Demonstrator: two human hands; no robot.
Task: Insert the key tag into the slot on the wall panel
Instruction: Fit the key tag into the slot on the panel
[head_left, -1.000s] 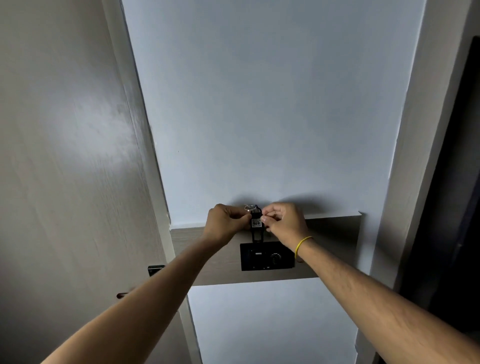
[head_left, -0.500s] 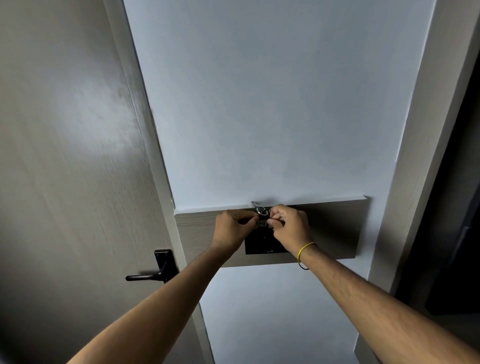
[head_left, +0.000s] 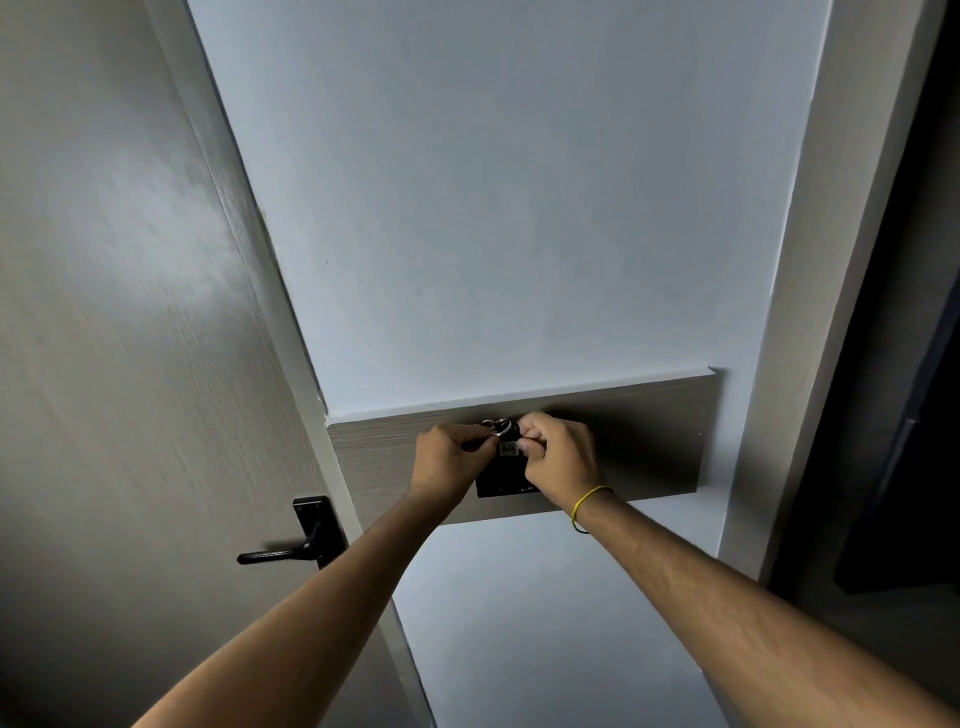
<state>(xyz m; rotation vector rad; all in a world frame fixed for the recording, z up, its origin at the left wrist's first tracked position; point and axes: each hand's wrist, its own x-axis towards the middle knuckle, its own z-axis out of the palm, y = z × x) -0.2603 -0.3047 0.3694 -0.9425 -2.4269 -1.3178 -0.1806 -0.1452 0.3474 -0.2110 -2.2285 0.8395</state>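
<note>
Both the left hand (head_left: 449, 462) and right hand (head_left: 558, 457) pinch the key tag (head_left: 509, 448), its label unreadable.

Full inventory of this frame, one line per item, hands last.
wall: 1, pale blue-white, centre
wood panel: 1, grey-brown, across the wall at hand height
black switch plate: 1, black, on the wood panel, mostly hidden by the hands
key tag: 1, black with a pale label, pinched between both hands at the plate's top
key ring: 1, silver, above the tag
door: 1, grey wood grain, far left
door handle: 1, black, on the door
wristband: 1, yellow, right wrist
left hand: 1, gripping the tag
right hand: 1, gripping the tag
</note>
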